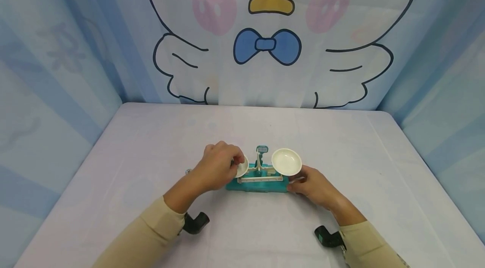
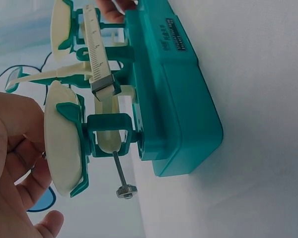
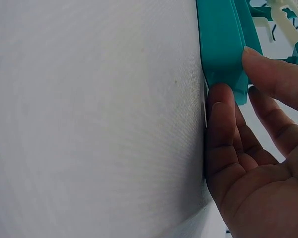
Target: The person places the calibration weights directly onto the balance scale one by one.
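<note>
In the head view, the scale (image 1: pixel 261 186) is sitting on the worktop (image 1: pixel 235 234), right pan (image 1: pixel 286 162) showing clearly, while the left hand (image 1: pixel 217 167) is bending its fingers over the left pan (image 1: pixel 243 168), partly covering it! The right hand (image 1: pixel 312 183) is holding the base's right end.

Over to the left wrist: fingers are curling behind the near pan, and whether that grip is pinching anything, I can't tell. A metal knob (image 2: pixel 126 192) is sticking out below the beam (image 2: pixel 96 44).

Right wrist now: that grip is clamping the base's end, thumb pressing its edge, fingers curling against it.
</note>
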A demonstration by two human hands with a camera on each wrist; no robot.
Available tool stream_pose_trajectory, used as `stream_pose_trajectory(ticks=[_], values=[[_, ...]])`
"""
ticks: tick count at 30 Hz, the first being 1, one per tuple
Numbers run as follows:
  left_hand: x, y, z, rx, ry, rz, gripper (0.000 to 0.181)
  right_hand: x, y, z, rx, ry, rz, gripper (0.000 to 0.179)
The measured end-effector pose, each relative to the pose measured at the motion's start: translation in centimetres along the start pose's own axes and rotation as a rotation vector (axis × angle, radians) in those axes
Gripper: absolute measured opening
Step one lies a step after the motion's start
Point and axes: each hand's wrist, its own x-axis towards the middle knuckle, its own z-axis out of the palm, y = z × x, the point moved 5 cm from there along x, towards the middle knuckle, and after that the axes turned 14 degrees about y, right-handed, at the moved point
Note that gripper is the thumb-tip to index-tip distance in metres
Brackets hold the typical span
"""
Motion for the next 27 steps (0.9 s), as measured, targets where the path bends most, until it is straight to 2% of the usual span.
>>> stream_pose_trajectory(ticks=[18,27], values=[[0.0,0.1,0.0,0.001,0.013,-0.026,0.016,0.1,-0.1,-0.1,0.000,0.001,-0.007,0.054],[0.1,0.0,-1.0,-0.006,0.029,-0.015,0.012,0.0,-0.2,-0.1,-0.003,0.004,-0.011,0.053]])
